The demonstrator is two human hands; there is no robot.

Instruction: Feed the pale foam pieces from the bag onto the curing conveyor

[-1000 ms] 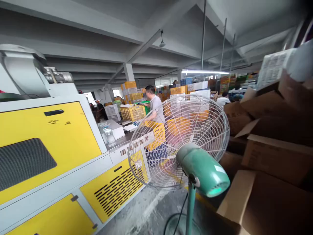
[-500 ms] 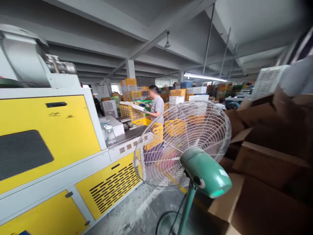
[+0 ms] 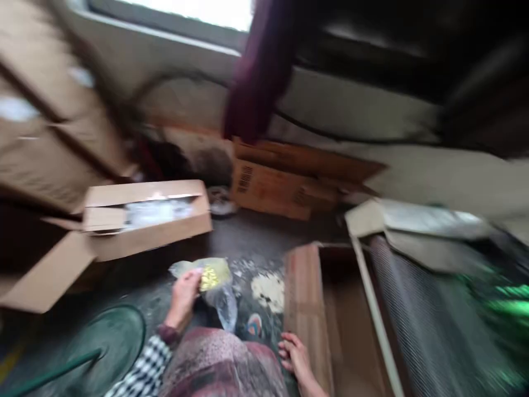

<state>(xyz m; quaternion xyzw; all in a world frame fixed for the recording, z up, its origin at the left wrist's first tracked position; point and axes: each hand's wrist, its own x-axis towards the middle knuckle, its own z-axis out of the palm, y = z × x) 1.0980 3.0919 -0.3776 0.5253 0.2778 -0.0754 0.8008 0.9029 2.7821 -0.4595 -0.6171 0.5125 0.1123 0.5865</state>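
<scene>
Okay, blurred frame looking down at a concrete floor (image 3: 248, 237). Far left, a round green fan base (image 3: 109, 344) sits on the floor, with an open cardboard box (image 3: 144, 220) beyond it, something white and wrapped inside. Next, a checked sleeve (image 3: 144, 369) leads to the left hand (image 3: 184, 298), its fingers closed on the upper left part of a clear plastic bag (image 3: 219, 303) with yellow contents. The bag sits just right of that hand, above a patterned lap (image 3: 219, 364), its long axis slanting from upper left to lower right, lower corner pointing down toward the lap. The left hand is the nearer one. The right hand (image 3: 293, 353) is apart from it, fingers loosely open, holding nothing, touching a cardboard flap (image 3: 306, 298). Far right, a wire fan guard (image 3: 433, 320) lies tilted.
</scene>
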